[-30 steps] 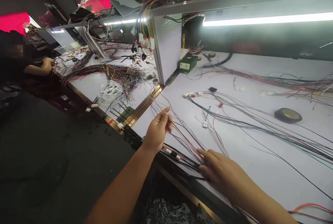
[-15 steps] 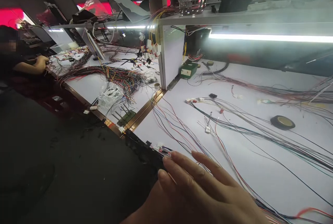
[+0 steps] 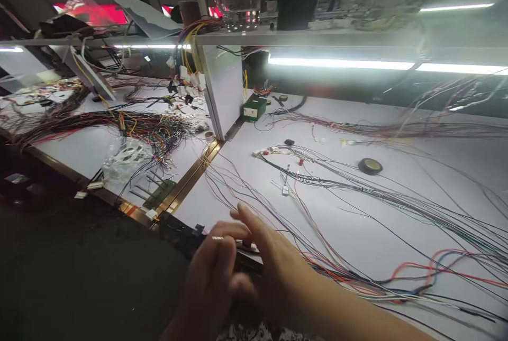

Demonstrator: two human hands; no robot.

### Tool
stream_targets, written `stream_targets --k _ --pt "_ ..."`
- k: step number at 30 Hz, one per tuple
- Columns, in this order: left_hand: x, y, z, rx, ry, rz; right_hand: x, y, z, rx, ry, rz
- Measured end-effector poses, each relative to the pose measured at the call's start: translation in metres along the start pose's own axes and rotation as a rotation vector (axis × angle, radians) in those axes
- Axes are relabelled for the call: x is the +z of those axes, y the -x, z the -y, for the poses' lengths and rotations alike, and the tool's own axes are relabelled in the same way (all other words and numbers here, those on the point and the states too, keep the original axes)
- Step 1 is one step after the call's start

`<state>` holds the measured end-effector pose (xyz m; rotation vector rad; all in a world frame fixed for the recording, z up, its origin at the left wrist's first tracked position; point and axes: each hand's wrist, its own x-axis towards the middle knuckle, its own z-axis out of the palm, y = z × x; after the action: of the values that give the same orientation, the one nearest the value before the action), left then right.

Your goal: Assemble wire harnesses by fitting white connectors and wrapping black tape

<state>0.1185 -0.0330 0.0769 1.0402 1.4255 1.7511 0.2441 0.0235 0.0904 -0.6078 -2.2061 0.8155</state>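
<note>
At the front edge of the white worktable [image 3: 254, 187], both hands are close together. My left hand [image 3: 214, 272] is closed, its fingers curled, with a small white connector [image 3: 217, 238] showing at the fingertips. Beside it, my right hand [image 3: 273, 254] has its fingers stretched out and slightly bent, tips over thin coloured wires [image 3: 254, 195]; I see nothing held in it. Between the hands, dark and white connector pieces [image 3: 248, 246] show in part. The thumb side of the left hand is blurred, and the right palm is hidden.
A roll of black tape [image 3: 370, 166], a small white connector [image 3: 285, 191] and a long wire bundle [image 3: 381, 198] lie on the table. Behind stand a green box [image 3: 254, 109] and an upright partition [image 3: 226, 87]. A neighbouring bench holds a wire heap [image 3: 146, 127] and a green pin fixture [image 3: 160, 194].
The view has turned to the right. My left hand has come into view, closed, beside my right hand. The person at the far left is out of sight.
</note>
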Motion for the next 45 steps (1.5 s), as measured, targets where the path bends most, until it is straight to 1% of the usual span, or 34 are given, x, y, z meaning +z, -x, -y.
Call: stream_targets --k 2,4,5,7,8,10,12,14,16,18,20,22,24,26,29,32,35,39,43,45 --pt "0.003 -0.012 0.000 0.039 0.064 -0.089 0.010 0.011 -0.021 0.103 -0.035 0.052" --pt "0.008 -0.030 0.001 0.052 0.181 -0.146 0.013 0.022 -0.039 0.183 0.046 0.136" --pt "0.012 -0.040 0.002 0.012 0.275 -0.143 0.012 0.026 -0.047 0.221 0.107 0.185" --pt "0.018 -0.060 0.005 -0.158 0.507 -0.106 0.008 0.035 -0.060 0.307 0.194 0.254" --pt "0.021 -0.070 0.007 -0.252 0.614 -0.098 0.005 0.039 -0.065 0.357 0.211 0.264" --pt "0.025 -0.086 0.015 -0.388 0.755 -0.130 0.003 0.045 -0.074 0.421 0.207 0.260" --pt "0.030 -0.101 0.026 -0.460 0.784 -0.165 0.006 0.051 -0.082 0.433 0.204 0.240" --pt "0.035 -0.113 0.038 -0.511 0.762 -0.159 0.012 0.055 -0.087 0.419 0.234 0.218" --pt "0.042 -0.123 0.046 -0.532 0.726 -0.133 0.019 0.057 -0.090 0.413 0.272 0.202" --pt "0.047 -0.131 0.051 -0.516 0.694 -0.104 0.022 0.057 -0.090 0.431 0.294 0.192" --pt "0.051 -0.136 0.054 -0.483 0.663 -0.070 0.020 0.055 -0.090 0.463 0.281 0.176" --pt "0.049 -0.141 0.057 -0.483 0.634 -0.031 0.016 0.052 -0.090 0.472 0.218 0.151" --pt "0.044 -0.144 0.064 -0.531 0.631 0.006 0.013 0.051 -0.092 0.459 0.130 0.122" --pt "0.037 -0.147 0.073 -0.604 0.660 0.019 0.013 0.051 -0.095 0.444 0.087 0.109" --pt "0.027 -0.150 0.087 -0.705 0.728 0.002 0.020 0.053 -0.102 0.422 0.158 0.134" --pt "0.023 -0.152 0.094 -0.761 0.773 0.027 0.027 0.056 -0.107 0.392 0.262 0.156" --pt "0.023 -0.152 0.095 -0.757 0.778 0.052 0.028 0.057 -0.107 0.372 0.271 0.173" --pt "0.028 -0.150 0.089 -0.748 0.826 0.051 0.021 0.055 -0.105 0.367 0.249 0.231" --pt "0.031 -0.146 0.083 -0.801 0.919 0.020 0.020 0.054 -0.108 0.368 0.234 0.285" --pt "0.030 -0.146 0.083 -0.835 0.930 0.030 0.023 0.054 -0.111 0.369 0.233 0.300"
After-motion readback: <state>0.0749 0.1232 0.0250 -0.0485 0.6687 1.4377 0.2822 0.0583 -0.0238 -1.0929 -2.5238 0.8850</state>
